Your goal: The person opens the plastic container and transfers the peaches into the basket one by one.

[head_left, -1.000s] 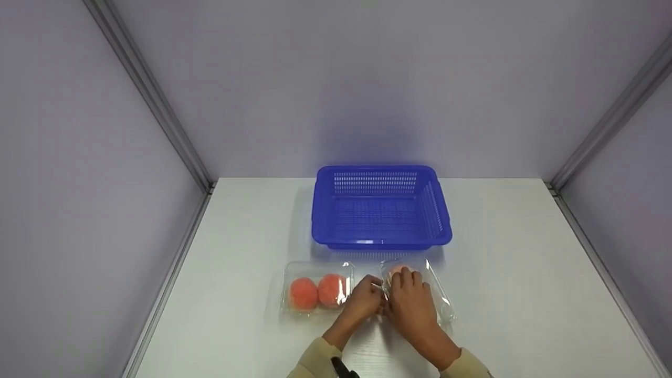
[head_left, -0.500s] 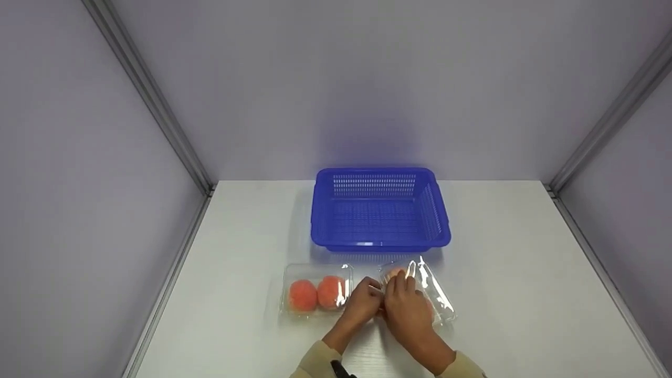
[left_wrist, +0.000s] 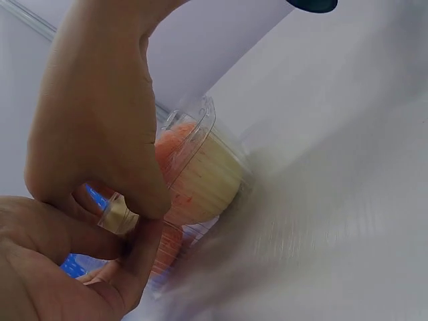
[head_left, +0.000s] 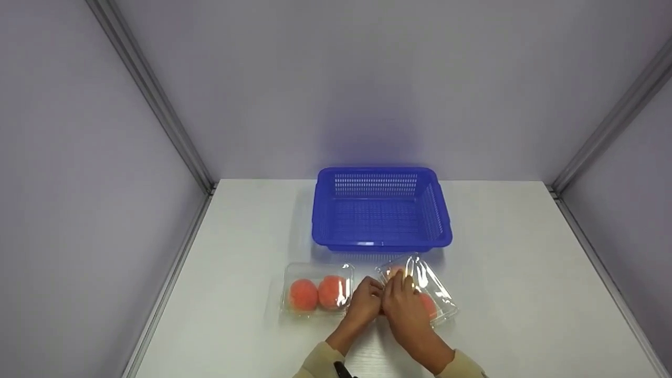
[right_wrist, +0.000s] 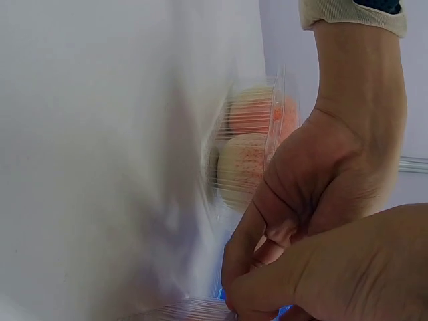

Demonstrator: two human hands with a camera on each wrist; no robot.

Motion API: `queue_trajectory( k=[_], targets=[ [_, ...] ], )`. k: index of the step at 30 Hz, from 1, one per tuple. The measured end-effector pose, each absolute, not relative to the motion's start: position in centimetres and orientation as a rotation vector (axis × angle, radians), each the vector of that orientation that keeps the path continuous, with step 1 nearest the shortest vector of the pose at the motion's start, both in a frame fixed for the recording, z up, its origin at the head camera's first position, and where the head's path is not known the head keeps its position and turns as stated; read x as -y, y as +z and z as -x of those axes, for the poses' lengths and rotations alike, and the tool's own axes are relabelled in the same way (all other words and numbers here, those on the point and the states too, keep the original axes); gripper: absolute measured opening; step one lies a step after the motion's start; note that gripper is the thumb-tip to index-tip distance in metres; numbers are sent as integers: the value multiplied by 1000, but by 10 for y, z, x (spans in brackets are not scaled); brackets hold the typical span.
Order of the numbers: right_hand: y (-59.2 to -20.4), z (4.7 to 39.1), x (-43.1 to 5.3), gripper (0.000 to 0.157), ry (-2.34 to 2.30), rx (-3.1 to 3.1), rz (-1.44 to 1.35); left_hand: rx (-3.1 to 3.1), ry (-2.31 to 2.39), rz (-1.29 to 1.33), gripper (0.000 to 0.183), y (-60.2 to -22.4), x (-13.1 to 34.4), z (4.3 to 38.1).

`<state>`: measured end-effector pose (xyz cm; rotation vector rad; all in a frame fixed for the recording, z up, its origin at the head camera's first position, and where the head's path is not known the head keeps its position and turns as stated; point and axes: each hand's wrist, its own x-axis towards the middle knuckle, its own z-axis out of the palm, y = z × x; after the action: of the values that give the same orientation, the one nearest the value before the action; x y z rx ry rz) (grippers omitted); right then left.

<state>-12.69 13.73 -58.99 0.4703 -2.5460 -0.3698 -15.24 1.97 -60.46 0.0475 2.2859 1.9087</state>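
A clear plastic clamshell box (head_left: 437,286) lies askew on the white table, with peaches (head_left: 428,306) inside. My left hand (head_left: 366,302) pinches its near left edge between thumb and fingers. The right hand (head_left: 407,310) grips the same edge, fingers reaching over the lid and partly covering the far peach. Both hands meet there, fingertips close together in the left wrist view, where a pale and pink peach (left_wrist: 207,180) shows through the ribbed wall. To the left, a second clear clamshell box (head_left: 299,269) holds two peaches (head_left: 303,295), untouched.
A blue plastic basket (head_left: 381,244) with slotted walls stands behind the boxes, with nothing in it. The white table (head_left: 241,252) stretches to both sides. Grey panels (head_left: 367,79) in metal frames enclose its back and sides.
The right-hand box has turned and tilted slightly, its far corner shifting left. My right hand has slid a little left, uncovering the near peach. The left hand stays nearly in place.
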Motion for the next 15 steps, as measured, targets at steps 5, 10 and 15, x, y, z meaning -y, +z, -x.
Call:
queue_trajectory(
  k=[5,10,15],
  targets=[
    [-588,128,-135,30,-350,2445,-460,-2302,1924,-102,21,-608,-19,152],
    [-589,128,-133,26,-316,2445,-432,-2356,1907,-133,23,-611,-18,153],
    [-593,129,-133,23,-356,2466,-421,-2379,1911,-162,23,-613,-17,153]
  ],
)
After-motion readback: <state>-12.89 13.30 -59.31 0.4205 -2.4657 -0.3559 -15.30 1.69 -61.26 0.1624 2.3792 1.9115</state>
